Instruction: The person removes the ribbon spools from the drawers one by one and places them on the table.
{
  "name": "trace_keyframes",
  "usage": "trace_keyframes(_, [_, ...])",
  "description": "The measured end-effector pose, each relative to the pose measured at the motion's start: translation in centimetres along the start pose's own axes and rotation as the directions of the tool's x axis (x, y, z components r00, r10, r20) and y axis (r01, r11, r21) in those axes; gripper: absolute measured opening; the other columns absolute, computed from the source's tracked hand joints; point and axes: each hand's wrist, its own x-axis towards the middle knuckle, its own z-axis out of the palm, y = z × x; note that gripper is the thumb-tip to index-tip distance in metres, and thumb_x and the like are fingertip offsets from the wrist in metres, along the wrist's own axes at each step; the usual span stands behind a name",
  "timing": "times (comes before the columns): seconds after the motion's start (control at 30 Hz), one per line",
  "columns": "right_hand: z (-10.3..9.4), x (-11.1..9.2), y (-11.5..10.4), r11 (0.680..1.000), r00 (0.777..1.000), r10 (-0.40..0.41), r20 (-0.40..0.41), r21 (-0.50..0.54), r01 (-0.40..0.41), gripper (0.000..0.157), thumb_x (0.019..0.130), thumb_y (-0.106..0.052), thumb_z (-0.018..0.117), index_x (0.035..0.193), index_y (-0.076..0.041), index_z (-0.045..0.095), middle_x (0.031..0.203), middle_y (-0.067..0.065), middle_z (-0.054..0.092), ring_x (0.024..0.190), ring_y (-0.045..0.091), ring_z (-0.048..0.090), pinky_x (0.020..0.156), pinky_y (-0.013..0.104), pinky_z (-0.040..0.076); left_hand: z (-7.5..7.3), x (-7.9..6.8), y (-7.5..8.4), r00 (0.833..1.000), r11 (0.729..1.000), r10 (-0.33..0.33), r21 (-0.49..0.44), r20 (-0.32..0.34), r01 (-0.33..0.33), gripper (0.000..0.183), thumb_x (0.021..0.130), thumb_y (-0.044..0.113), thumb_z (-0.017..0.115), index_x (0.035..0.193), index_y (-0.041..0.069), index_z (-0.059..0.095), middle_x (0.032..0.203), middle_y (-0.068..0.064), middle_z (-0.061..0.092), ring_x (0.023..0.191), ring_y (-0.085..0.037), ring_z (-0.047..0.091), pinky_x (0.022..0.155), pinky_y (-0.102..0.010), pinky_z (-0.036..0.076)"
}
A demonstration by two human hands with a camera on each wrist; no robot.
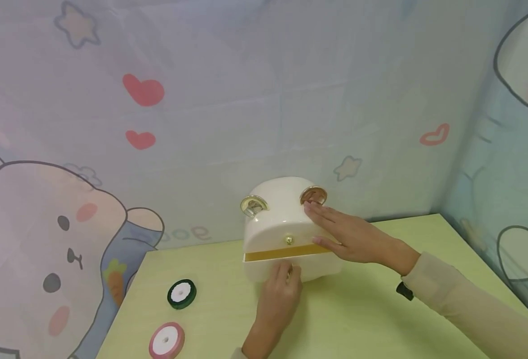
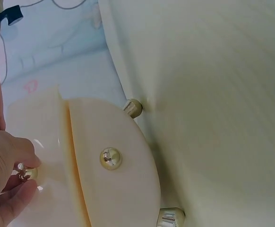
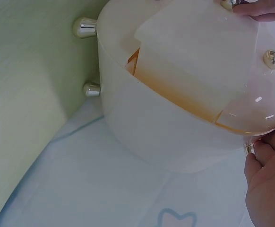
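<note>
A glossy white rounded drawer box point(image 1: 286, 219) with gold ear-like cups on top stands near the back of the table. Its middle drawer point(image 3: 194, 52) sits partly pulled out, showing an orange-yellow inner edge. At that drawer's front, my left hand point(image 1: 279, 294) pinches the gold knob point(image 2: 29, 173) between thumb and fingers. My right hand point(image 1: 358, 237) rests against the box's upper right side, fingers extended beside the right gold ear point(image 1: 313, 194), thumb toward the front. A round gold knob point(image 3: 271, 59) marks the top section, and another knob point(image 2: 110, 158) the lower one.
On the table's left lie a dark green ribbon spool point(image 1: 181, 293) and a pink ribbon spool point(image 1: 167, 340). Gold feet point(image 3: 85, 27) lift the box off the light green tabletop point(image 1: 358, 319). A printed cloth backdrop point(image 1: 228, 124) hangs close behind.
</note>
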Motion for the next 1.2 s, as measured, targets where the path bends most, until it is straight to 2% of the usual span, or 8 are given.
trace_keyframes(0.07, [0.0,0.0,0.0,1.000,1.000,0.003,0.005,0.004,-0.003,0.075,0.108,-0.044,0.054,0.168,-0.013,0.022,0.176,0.007,0.024,0.160,0.030,0.032,0.122,0.052,0.041,0.2,0.1,-0.1,1.000,1.000,-0.006,-0.001,0.006,0.006,0.012,0.080,-0.002,0.070,0.091,0.003,0.067,0.091,-0.007,0.060,0.083,-0.019,0.060,0.064,-0.022,0.056])
trace_keyframes(0.13, [0.0,0.0,0.1,1.000,1.000,0.004,0.004,0.006,-0.004,0.074,0.108,-0.044,0.054,0.168,-0.014,0.022,0.176,0.007,0.024,0.160,0.030,0.032,0.122,0.052,0.041,0.4,0.2,-0.2,1.000,1.000,-0.010,0.006,0.012,0.010,0.015,0.077,-0.002,0.073,0.091,0.003,0.067,0.091,-0.007,0.060,0.083,-0.019,0.060,0.064,-0.022,0.056])
trace_keyframes(0.27, [0.1,-0.1,0.1,1.000,1.000,0.003,0.004,-0.003,-0.003,0.074,0.108,-0.045,0.053,0.168,-0.014,0.022,0.176,0.006,0.024,0.160,0.029,0.033,0.122,0.052,0.042,0.7,0.2,-0.2,1.000,1.000,-0.019,0.016,0.008,0.019,0.009,0.087,-0.001,0.063,0.091,0.004,0.069,0.090,-0.006,0.061,0.082,-0.018,0.060,0.062,-0.021,0.056])
trace_keyframes(0.4, [0.1,-0.1,0.1,1.000,1.000,0.002,-0.004,0.000,-0.002,0.074,0.108,-0.044,0.054,0.168,-0.014,0.023,0.176,0.006,0.024,0.160,0.029,0.033,0.122,0.052,0.042,1.1,0.1,-0.2,1.000,1.000,-0.020,0.022,-0.009,0.020,0.019,0.094,0.001,0.050,0.090,0.004,0.069,0.090,-0.006,0.061,0.081,-0.018,0.061,0.060,-0.021,0.056])
trace_keyframes(0.63, [0.0,-0.1,0.0,1.000,1.000,0.002,-0.003,-0.001,-0.002,0.075,0.108,-0.042,0.056,0.168,-0.012,0.023,0.175,0.008,0.025,0.160,0.030,0.033,0.122,0.051,0.041,1.6,0.2,-0.5,0.999,1.000,-0.001,0.028,-0.034,0.002,0.018,0.092,0.000,0.052,0.090,0.003,0.069,0.090,-0.006,0.061,0.082,-0.020,0.061,0.062,-0.022,0.056])
trace_keyframes(0.9, [0.1,-0.1,0.0,1.000,1.000,0.002,-0.013,0.007,-0.002,0.074,0.108,-0.041,0.056,0.168,-0.012,0.023,0.175,0.008,0.025,0.159,0.030,0.034,0.122,0.051,0.041,2.1,0.4,-0.8,1.000,0.999,-0.007,0.042,-0.023,0.008,0.038,0.104,0.004,0.035,0.091,0.003,0.070,0.091,-0.006,0.061,0.082,-0.018,0.061,0.060,-0.021,0.056])
trace_keyframes(1.2, [0.1,-0.1,0.0,1.000,1.000,0.003,-0.017,0.004,-0.003,0.075,0.108,-0.042,0.056,0.168,-0.012,0.023,0.175,0.008,0.025,0.159,0.030,0.034,0.122,0.052,0.041,2.7,0.3,-1.2,1.000,0.999,-0.022,0.024,-0.011,0.022,0.035,0.102,0.005,0.038,0.092,0.004,0.071,0.094,-0.006,0.063,0.082,-0.017,0.061,0.059,-0.019,0.055])
